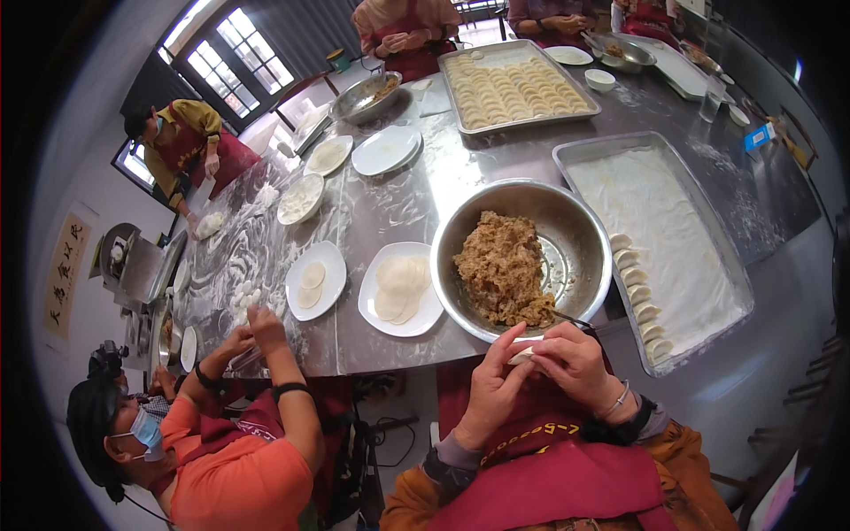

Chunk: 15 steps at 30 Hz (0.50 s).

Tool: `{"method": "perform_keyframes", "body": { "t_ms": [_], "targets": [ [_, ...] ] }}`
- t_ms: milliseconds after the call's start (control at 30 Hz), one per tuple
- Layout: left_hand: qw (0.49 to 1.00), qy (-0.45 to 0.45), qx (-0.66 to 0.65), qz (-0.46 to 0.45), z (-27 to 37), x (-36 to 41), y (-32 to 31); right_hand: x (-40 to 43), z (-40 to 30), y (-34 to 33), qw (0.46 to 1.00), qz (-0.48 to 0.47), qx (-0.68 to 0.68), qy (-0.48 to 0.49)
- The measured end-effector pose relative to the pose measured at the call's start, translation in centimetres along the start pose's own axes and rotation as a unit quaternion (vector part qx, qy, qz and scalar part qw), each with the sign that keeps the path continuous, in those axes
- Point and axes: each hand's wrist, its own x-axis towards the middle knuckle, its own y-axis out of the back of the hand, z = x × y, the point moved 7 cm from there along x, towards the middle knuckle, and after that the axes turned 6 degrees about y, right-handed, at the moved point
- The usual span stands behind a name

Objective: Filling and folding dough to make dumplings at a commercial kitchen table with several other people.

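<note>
Between my left hand (495, 388) and my right hand (578, 368) a small folded dumpling (522, 356) is pinched by the fingertips of both, in front of my red apron. Just beyond it stands a large steel bowl (590, 279) with a mound of brown minced filling (498, 265); a dark utensil handle (572, 320) leans over its near rim. Left of the bowl, a white square plate (372, 318) holds several round dough wrappers (398, 285). To the right, a floured metal tray (710, 232) has a row of folded dumplings (637, 293) along its left side.
A second plate (332, 255) with wrappers lies further left, near a co-worker in orange (246, 478). A full tray of dumplings (518, 86) and stacked plates (385, 149) stand farther back. Flour covers the left of the steel table (372, 219). Other people work around it.
</note>
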Motion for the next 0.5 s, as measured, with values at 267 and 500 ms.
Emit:
{"method": "perform_keyframes", "body": {
  "t_ms": [267, 500],
  "targets": [
    [0.996, 0.015, -0.073, 0.038, -1.2, 0.1, 0.5, -0.2, 0.7, 0.4, 0.993, 0.073, 0.069, -0.057],
    [0.998, 0.026, -0.036, 0.044, -1.4, 0.0, 0.5, -0.7, 1.5, 0.0, 0.993, 0.056, 0.062, -0.089]
  ]
}}
